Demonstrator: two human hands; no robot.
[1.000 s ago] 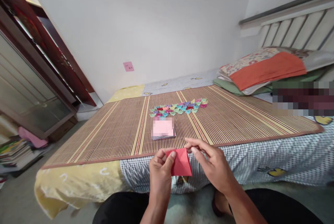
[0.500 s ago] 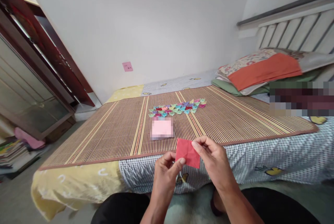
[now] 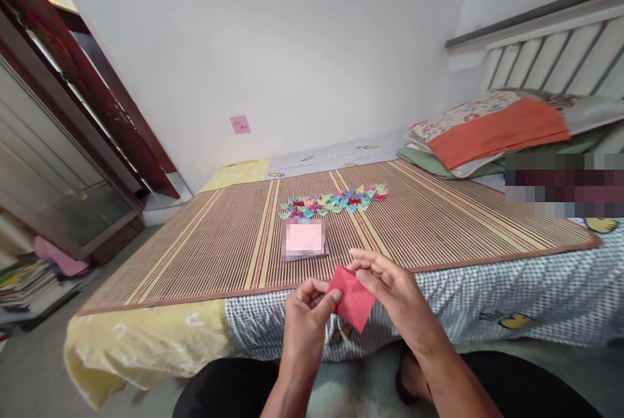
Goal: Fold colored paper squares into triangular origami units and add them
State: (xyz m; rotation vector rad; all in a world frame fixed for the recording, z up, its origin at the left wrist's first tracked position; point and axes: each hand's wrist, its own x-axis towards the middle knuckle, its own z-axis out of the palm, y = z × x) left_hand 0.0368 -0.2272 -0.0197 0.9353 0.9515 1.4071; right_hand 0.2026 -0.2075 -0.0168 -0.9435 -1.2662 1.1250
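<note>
A square of red paper (image 3: 355, 304) with crease lines is held up in front of the bed's near edge, turned so a corner points down. My left hand (image 3: 309, 304) pinches its left corner between thumb and fingers. At the upper right edge, my right hand (image 3: 390, 288) has its thumb on the paper and its fingers behind it, some stretched out. Beyond the hands, a stack of pink paper (image 3: 305, 239), partly blurred, lies on the striped mat. Behind that stack sit several small folded paper pieces (image 3: 336, 201) in many colours, set out in rows.
The striped mat (image 3: 195, 242) covers the bed, over a checked and yellow sheet (image 3: 146, 346). Pillows (image 3: 502, 125) are piled at the right by a radiator (image 3: 560, 54). A pink note (image 3: 240, 124) is on the wall. Books (image 3: 29, 281) lie at the far left.
The red paper has turned, so one corner now points down. My right hand's fingers have shifted along its edge and spread a little. The left hand keeps its pinch.
</note>
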